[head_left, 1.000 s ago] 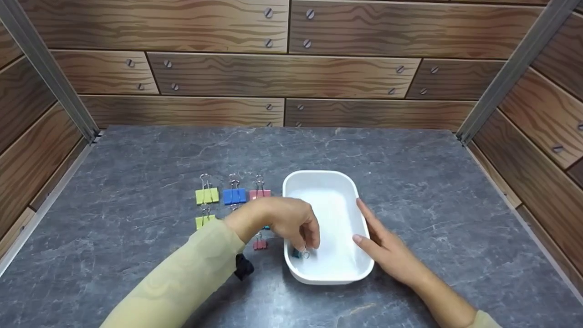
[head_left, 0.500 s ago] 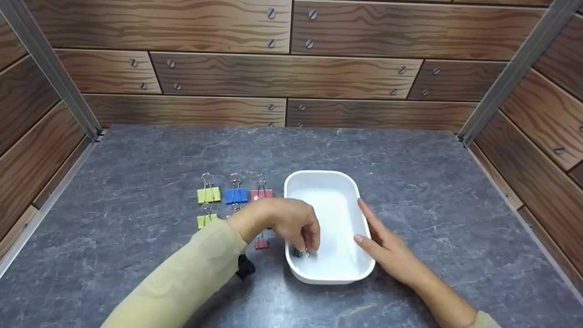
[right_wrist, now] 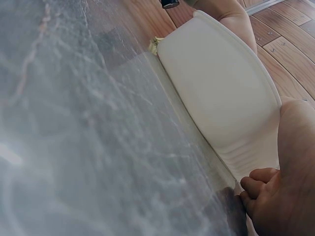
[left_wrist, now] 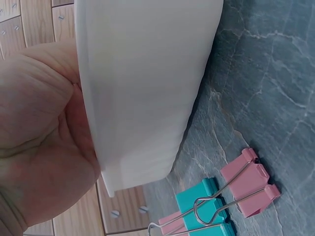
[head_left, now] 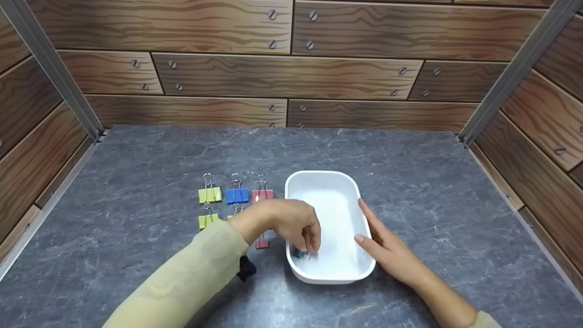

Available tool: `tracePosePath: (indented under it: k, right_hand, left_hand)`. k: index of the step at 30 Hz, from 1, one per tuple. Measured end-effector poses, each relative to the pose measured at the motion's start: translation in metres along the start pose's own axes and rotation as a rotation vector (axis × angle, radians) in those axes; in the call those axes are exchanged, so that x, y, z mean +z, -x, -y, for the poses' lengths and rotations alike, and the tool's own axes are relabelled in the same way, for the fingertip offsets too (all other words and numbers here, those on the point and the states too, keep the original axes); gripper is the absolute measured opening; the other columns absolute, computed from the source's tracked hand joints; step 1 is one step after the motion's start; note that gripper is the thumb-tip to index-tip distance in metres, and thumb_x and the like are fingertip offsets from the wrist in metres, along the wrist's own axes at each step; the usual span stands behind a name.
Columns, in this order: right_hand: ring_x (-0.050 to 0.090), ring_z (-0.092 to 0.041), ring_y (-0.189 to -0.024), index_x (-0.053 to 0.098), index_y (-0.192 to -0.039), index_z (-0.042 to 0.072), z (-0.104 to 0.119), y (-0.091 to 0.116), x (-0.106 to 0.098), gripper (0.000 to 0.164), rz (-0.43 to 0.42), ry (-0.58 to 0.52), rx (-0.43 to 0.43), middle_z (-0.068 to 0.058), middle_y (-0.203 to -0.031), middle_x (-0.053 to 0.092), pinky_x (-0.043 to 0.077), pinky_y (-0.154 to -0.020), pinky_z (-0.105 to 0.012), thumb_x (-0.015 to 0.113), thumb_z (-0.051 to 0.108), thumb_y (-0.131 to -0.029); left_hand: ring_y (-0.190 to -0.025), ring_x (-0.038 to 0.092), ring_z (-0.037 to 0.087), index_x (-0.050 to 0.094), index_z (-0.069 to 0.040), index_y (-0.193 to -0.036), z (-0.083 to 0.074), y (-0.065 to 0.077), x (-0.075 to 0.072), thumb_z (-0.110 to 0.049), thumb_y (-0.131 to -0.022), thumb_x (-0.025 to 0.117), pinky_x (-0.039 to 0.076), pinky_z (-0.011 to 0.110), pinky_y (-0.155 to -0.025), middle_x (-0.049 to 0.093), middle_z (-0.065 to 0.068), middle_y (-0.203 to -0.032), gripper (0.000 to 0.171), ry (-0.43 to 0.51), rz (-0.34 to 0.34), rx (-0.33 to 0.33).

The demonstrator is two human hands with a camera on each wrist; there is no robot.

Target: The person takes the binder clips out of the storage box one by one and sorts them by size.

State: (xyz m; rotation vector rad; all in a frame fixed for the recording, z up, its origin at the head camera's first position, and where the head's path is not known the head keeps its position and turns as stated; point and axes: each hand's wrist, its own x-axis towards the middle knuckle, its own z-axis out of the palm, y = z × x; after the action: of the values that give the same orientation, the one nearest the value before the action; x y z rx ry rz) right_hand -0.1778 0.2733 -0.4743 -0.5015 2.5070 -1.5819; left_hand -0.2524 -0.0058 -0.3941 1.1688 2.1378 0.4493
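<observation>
A white rectangular container (head_left: 334, 276) stands on the table. My left hand (head_left: 295, 222) reaches over its left wall, fingers pointing down, and pinches a small teal binder clip (head_left: 298, 253) near the front left inner corner; the fingertips partly hide it. In the left wrist view the container wall blocks those fingers. My right hand (head_left: 392, 255) holds the container's right side, thumb on the rim and fingers along the outer wall. In the right wrist view its curled lower fingers (right_wrist: 261, 184) lie close to the base.
Left of the container, binder clips lie in rows: yellow (head_left: 210, 195), blue (head_left: 237, 195), pink (head_left: 263, 195), a smaller yellow one (head_left: 208, 222) and a small pink one (head_left: 262, 244). A teal clip (left_wrist: 197, 199) shows in the left wrist view. My left forearm covers part of the rows.
The head view has shifted slightly. My left fingertips and the small teal clip have moved a little inside the container; the right hand keeps its hold.
</observation>
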Motion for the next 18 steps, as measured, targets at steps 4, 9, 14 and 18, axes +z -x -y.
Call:
tracePosePath:
  k: [4, 9, 14, 18]
  right_hand:
    - [0.043, -0.034, -0.148, 0.017, -0.171, 0.032, 0.0001, 0.0000, 0.0002, 0.077, 0.000, -0.003, -0.007, -0.014, -0.171, 0.029, 0.055, -0.099, -0.032, 0.062, 0.029, -0.109]
    - [0.043, -0.034, -0.147, 0.018, -0.171, 0.032, 0.0000, -0.0002, 0.0004, 0.077, -0.005, -0.002, -0.008, -0.014, -0.171, 0.029, 0.055, -0.099, -0.031, 0.063, 0.028, -0.109]
    - [0.044, -0.035, -0.147, 0.018, -0.171, 0.032, -0.0002, -0.0007, 0.0007, 0.077, -0.004, 0.011, -0.001, -0.015, -0.170, 0.029, 0.055, -0.099, -0.032, 0.063, 0.029, -0.108]
    - [0.044, -0.035, -0.147, 0.017, -0.171, 0.031, -0.0004, -0.0009, 0.0006, 0.078, -0.003, 0.021, 0.010, -0.016, -0.170, 0.030, 0.054, -0.100, -0.031, 0.063, 0.031, -0.108]
  left_hand:
    - [-0.077, 0.063, -0.002, 0.084, -0.011, -0.104, -0.0008, -0.0005, 0.0001, 0.002, -0.092, 0.080, 0.049, 0.016, -0.072, 0.076, -0.010, -0.084, 0.018, -0.017, -0.003, -0.005]
    - [-0.076, 0.062, -0.002, 0.085, -0.012, -0.104, -0.0013, -0.0004, 0.0003, 0.000, -0.092, 0.081, 0.048, 0.017, -0.073, 0.074, -0.013, -0.082, 0.017, -0.040, -0.007, -0.007]
    - [-0.077, 0.061, -0.001, 0.084, -0.010, -0.103, 0.0002, -0.0001, 0.0008, 0.000, -0.093, 0.080, 0.048, 0.017, -0.073, 0.073, -0.011, -0.082, 0.015, 0.003, -0.033, 0.010]
    - [-0.078, 0.063, 0.000, 0.083, -0.007, -0.104, 0.0032, 0.0010, 0.0015, 0.000, -0.094, 0.079, 0.050, 0.017, -0.074, 0.075, -0.008, -0.086, 0.013, 0.093, -0.078, 0.039]
